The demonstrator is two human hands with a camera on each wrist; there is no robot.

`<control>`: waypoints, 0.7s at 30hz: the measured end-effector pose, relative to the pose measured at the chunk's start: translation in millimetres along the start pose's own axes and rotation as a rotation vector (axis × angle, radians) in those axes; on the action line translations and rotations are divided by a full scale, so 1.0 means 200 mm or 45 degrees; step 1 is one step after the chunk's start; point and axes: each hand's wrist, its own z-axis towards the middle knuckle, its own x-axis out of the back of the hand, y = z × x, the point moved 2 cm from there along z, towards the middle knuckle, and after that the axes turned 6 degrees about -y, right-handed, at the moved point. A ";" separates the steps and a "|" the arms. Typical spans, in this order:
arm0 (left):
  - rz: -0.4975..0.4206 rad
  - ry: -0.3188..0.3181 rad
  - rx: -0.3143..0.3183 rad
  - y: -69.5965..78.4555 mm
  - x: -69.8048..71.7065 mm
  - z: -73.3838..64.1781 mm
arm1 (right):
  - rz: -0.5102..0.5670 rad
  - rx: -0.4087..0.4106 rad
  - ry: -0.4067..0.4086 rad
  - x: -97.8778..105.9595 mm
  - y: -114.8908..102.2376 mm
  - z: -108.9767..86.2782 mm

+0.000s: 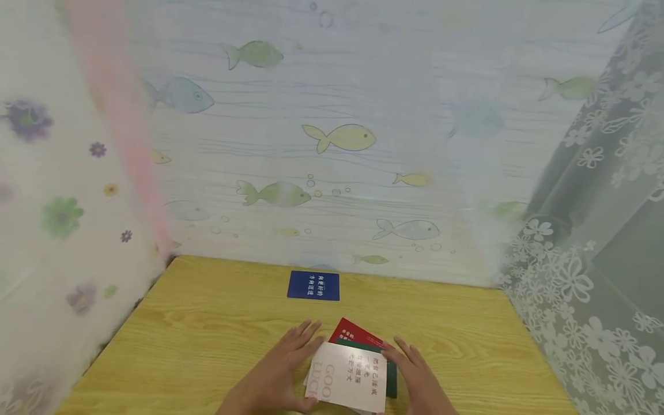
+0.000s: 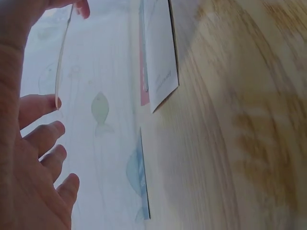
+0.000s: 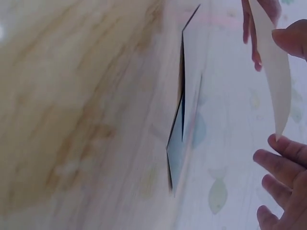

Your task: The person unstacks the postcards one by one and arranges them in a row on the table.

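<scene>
Two hands hold a cream card (image 1: 346, 374) level above a loose group of cards on the desk (image 1: 218, 323).
The left hand (image 1: 277, 372) and the right hand (image 1: 419, 377) grip the card from opposite sides, each with thumb and forefinger clamped on its edges and the other fingers spread; in the right wrist view the card bows slightly. Its printed face, with "LUCK" in pink letters and dark characters, is turned up. Below it, apart from it, lie a red card (image 1: 358, 331), a green card (image 1: 392, 380) and a white card (image 2: 160, 52), overlapping in the head view. A blue card (image 1: 313, 286) lies farther back, near the fish-patterned sheet (image 1: 342, 213).
</scene>
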 end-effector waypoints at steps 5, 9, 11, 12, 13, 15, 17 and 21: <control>0.004 0.075 -0.025 -0.01 0.01 -0.01 | 0.026 -0.055 -0.021 0.01 -0.02 0.00; -0.031 0.124 -0.052 -0.03 0.02 -0.01 | 0.011 -0.091 -0.055 0.01 -0.03 0.00; -0.036 0.148 -0.068 -0.03 0.02 0.00 | -0.009 -0.084 -0.054 0.02 -0.03 0.01; -0.034 0.162 -0.079 -0.03 0.02 0.00 | -0.024 -0.074 -0.049 0.02 -0.02 0.01; -0.033 0.166 -0.085 -0.04 0.02 0.00 | -0.034 -0.061 -0.043 0.02 -0.02 0.01; -0.034 0.165 -0.090 -0.04 0.02 0.00 | -0.053 -0.041 -0.029 0.02 -0.02 0.02; -0.047 0.149 -0.086 -0.04 0.02 0.00 | -0.069 -0.017 -0.018 0.02 -0.01 0.02; -0.064 0.107 -0.066 -0.05 0.01 -0.01 | -0.072 0.021 -0.028 0.03 0.00 0.02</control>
